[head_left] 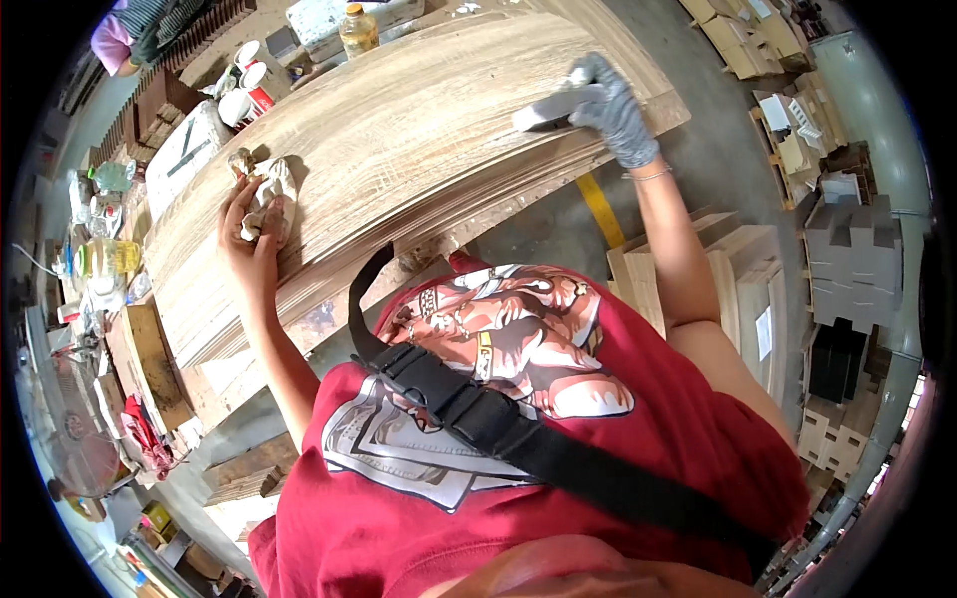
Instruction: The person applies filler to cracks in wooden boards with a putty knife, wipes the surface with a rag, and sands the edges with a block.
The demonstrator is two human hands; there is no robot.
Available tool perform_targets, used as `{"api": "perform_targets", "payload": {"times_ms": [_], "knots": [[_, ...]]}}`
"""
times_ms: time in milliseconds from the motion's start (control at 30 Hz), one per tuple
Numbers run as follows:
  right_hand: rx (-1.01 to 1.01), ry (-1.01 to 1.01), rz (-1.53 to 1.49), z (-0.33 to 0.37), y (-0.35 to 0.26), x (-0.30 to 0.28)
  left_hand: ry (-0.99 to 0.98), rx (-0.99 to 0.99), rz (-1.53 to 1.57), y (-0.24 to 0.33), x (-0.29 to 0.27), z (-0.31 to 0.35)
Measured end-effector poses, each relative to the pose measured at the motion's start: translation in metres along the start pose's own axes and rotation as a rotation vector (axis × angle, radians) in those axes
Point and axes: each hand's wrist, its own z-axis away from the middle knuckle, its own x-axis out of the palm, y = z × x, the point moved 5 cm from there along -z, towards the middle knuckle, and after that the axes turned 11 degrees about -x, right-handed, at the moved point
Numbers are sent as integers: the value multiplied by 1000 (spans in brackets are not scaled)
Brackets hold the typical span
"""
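A stack of wood-grain boards (419, 110) lies across the table in front of me. At the left end of the top board, my bare left hand (249, 219) has its fingers closed on a crumpled whitish rag (280, 191). Toward the board's right end, my right hand (616, 115), in a grey glove, grips a flat grey tool with a pale edge (546, 110). The tool rests on or just over the board; its exact kind is unclear. A small brownish lump (240, 160) sits just beyond my left fingertips.
A yellow-capped jar (359, 32) and several red-and-white cups (257, 82) stand beyond the boards. Far left, a person in pink (112, 42) is partly visible. Stacked panels (743, 284) stand by my right arm; a yellow line (600, 209) marks the floor.
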Motion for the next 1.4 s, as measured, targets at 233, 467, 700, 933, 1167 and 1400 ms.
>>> {"api": "perform_targets", "payload": {"times_ms": [233, 467, 700, 933, 1167, 1400], "knots": [[-41, -17, 66, -9, -26, 15, 2, -24, -33, 1, 1, 1], [257, 666, 32, 100, 7, -155, -17, 75, -105, -4, 5, -8], [641, 1219, 85, 216, 49, -147, -225, 125, -43, 30, 46, -17], [510, 915, 466, 187, 85, -93, -399, 253, -99, 99, 97, 16], [334, 157, 1267, 131, 125, -31, -336, 424, -124, 131, 95, 43], [455, 60, 963, 110, 91, 31, -188, 361, 63, 104, 60, 60]]}}
